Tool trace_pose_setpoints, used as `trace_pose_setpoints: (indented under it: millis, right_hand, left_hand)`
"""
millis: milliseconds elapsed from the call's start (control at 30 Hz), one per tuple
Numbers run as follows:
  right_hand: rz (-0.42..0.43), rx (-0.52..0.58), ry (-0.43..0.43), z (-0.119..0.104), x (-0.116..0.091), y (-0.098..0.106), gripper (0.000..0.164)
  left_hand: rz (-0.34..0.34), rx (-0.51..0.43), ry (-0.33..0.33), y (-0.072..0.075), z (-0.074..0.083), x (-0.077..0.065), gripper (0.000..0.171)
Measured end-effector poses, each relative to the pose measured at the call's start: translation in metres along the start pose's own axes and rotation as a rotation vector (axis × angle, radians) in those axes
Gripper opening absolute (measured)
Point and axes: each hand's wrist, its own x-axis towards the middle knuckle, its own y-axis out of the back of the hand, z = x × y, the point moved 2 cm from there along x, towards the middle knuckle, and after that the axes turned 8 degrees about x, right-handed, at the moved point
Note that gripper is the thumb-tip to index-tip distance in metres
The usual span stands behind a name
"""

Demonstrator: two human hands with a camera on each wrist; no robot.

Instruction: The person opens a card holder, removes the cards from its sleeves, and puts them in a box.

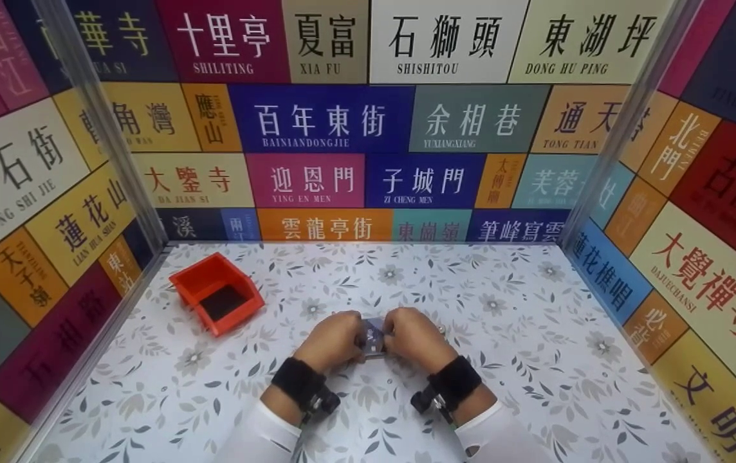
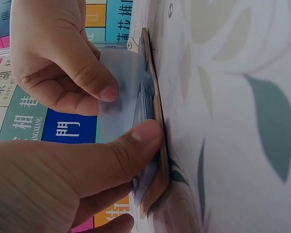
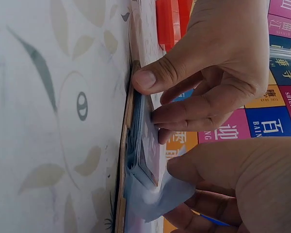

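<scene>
A card holder [image 1: 373,341] with a brown cover lies on the table between the two hands; its stacked clear sleeves [image 3: 136,141] show in the right wrist view. My left hand [image 1: 331,339] grips its left side, thumb [image 2: 145,131] on the near edge and fingers on the far side. On the other side my right hand [image 1: 421,337] pinches a translucent plastic sleeve [image 2: 119,107] between thumb and fingers. That sleeve is raised away from the stack and bends in the right wrist view. A printed card [image 3: 150,150] shows at the stack's face.
A red plastic bin [image 1: 181,283] with a dark inside stands at the back left of the table. The white tabletop [image 1: 522,399] has a leaf and flower pattern. Panels with coloured place-name signs [image 1: 323,119] enclose the back and both sides.
</scene>
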Motion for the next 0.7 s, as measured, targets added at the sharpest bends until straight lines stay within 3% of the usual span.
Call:
trace_pose_setpoints:
  millis: [133,333,700]
  right_hand:
    - [0.063,0.007,-0.015,0.003,0.001,0.005,0.006]
    - [0.132,0.037,-0.067,0.016,0.003,0.013,0.026]
    - [0.126,0.070,-0.160,0.041,0.004,0.011,0.043]
  left_hand:
    - [-0.008,0.012,0.023,0.000,0.001,0.000,0.030]
    - [-0.028,0.011,0.037,0.002,0.003,-0.001,0.031]
    - [-0.039,0.017,0.064,0.000,0.003,-0.002,0.037]
